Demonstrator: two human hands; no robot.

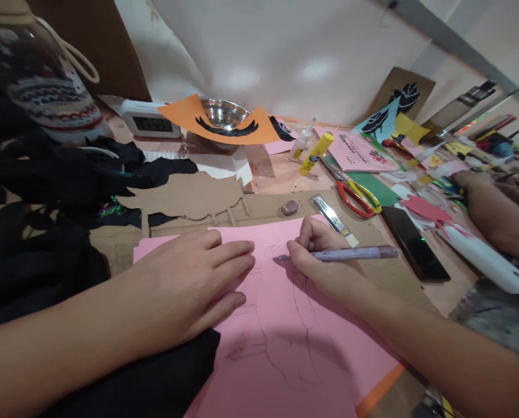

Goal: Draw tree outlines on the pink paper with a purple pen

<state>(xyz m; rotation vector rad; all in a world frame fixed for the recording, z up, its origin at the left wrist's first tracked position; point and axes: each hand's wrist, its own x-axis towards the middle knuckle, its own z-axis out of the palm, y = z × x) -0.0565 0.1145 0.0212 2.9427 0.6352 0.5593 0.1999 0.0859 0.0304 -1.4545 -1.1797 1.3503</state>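
Pink paper bearing thin pencil outlines lies before me, with an orange sheet showing under its lower right edge. My left hand rests palm down on the paper's left part, fingers spread and holding nothing. A slim greyish-purple pencil is pinched in my right hand, its tip touching the paper near the top of the drawing. Just beyond the paper are a small eraser and a case of pencil leads.
A brown cardboard cutout lies at left, below a digital clock and metal bowl. Glue stick, red-and-yellow-handled scissors, black phone and white glue gun lie rightward. Another person's arm reaches in at far right.
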